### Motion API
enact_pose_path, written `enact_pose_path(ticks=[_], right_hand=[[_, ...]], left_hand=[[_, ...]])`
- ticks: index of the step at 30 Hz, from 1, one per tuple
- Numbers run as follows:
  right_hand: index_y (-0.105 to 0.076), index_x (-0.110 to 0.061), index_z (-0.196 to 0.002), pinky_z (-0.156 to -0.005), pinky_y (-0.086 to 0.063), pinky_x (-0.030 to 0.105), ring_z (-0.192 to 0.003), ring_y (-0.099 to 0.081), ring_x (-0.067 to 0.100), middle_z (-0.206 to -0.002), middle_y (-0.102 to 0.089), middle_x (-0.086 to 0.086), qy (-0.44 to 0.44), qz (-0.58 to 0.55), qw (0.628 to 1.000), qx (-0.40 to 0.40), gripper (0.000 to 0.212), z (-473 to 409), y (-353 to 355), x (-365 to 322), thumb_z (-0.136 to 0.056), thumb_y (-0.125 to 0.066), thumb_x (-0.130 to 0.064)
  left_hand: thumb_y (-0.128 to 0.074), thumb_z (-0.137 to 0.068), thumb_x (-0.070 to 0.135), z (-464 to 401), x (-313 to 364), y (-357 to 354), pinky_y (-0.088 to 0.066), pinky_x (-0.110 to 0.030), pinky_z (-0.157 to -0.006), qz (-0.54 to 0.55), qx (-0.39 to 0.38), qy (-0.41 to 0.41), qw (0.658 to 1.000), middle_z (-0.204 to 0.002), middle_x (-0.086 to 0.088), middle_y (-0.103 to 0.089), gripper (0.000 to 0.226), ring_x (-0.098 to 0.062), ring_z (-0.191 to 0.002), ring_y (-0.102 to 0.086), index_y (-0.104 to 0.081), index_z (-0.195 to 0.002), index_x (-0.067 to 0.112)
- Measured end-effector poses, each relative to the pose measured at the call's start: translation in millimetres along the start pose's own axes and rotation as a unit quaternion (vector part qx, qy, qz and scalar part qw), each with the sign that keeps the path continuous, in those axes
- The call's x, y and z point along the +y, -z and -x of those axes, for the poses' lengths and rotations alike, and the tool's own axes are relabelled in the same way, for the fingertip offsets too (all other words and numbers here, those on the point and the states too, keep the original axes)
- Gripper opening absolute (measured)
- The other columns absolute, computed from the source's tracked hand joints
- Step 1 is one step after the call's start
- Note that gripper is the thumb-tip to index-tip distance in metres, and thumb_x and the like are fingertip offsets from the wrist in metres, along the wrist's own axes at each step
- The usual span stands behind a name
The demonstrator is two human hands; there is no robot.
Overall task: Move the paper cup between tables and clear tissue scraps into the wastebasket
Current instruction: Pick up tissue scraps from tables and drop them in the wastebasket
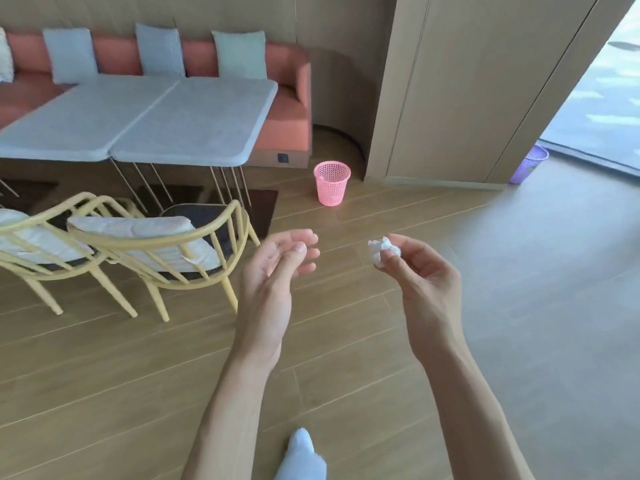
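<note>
Wood-plank floor [346,341]; pink wastebasket [332,183] beside grey tables [138,123].

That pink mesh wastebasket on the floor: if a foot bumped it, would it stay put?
Probably not. The pink mesh wastebasket looks like thin perforated plastic, so likely very light. It narrows toward its base, so a knock near the rim might tip it. The wood floor looks smooth, so a low nudge would probably slide it.

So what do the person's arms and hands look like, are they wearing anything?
Both arms are bare right down to the bottom of the picture, with no sleeves showing. The left hand and the right hand have no gloves, rings, watch or bracelets. The fingernails look short and plain.
</note>
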State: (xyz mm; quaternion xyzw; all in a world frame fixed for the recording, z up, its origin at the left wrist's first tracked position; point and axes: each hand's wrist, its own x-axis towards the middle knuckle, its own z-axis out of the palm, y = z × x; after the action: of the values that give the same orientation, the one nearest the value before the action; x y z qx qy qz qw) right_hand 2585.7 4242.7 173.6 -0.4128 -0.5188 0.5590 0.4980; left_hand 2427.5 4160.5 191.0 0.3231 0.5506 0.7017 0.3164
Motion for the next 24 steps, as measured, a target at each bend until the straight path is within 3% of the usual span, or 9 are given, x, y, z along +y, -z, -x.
enact_pose_path(ticks=[10, 17, 24], right_hand=[[-0.078, -0.013, -0.103, -0.079, -0.055, 0.017, -0.083, -0.074, 0.008, -0.092, -0.080, -0.001, -0.007, -0.024, 0.998, 0.060, 0.009, -225.2, -58.9, -5.1, -0.096, -0.073, -0.010], [-0.079, -0.015, -0.104, -0.085, -0.058, 0.024, -0.088, -0.074, 0.009, -0.096, -0.081, 0.001, -0.034, -0.013, 0.998, 0.041, 0.011, -409.9, -80.0, 37.3, -0.095, -0.074, -0.012], [-0.079, -0.017, -0.104, -0.089, -0.060, 0.029, -0.094, -0.075, 0.014, -0.099, -0.080, -0.001, -0.017, 0.007, 1.000, 0.004, 0.012, -586.6, -101.3, 18.7, -0.094, -0.075, -0.013]], left_hand=[[-0.056, -0.093, 0.019, -249.7, -5.0, -48.5, -0.057, -0.035, -0.091, -0.016, -0.060, 0.013, 0.998, -0.113, -0.007, -0.076, 0.024, -0.024, -0.106, -0.072, -0.074, -0.107, 0.010], [-0.057, -0.092, 0.020, -417.0, -57.5, -106.4, -0.058, -0.042, -0.096, -0.036, -0.044, 0.027, 0.998, -0.112, -0.007, -0.076, 0.025, -0.026, -0.106, -0.072, -0.073, -0.107, 0.008], [-0.058, -0.093, 0.023, -578.8, -59.9, -156.7, -0.059, -0.035, -0.092, -0.026, -0.024, 0.003, 0.999, -0.110, -0.001, -0.077, 0.021, -0.022, -0.107, -0.073, -0.077, -0.099, 0.024]])
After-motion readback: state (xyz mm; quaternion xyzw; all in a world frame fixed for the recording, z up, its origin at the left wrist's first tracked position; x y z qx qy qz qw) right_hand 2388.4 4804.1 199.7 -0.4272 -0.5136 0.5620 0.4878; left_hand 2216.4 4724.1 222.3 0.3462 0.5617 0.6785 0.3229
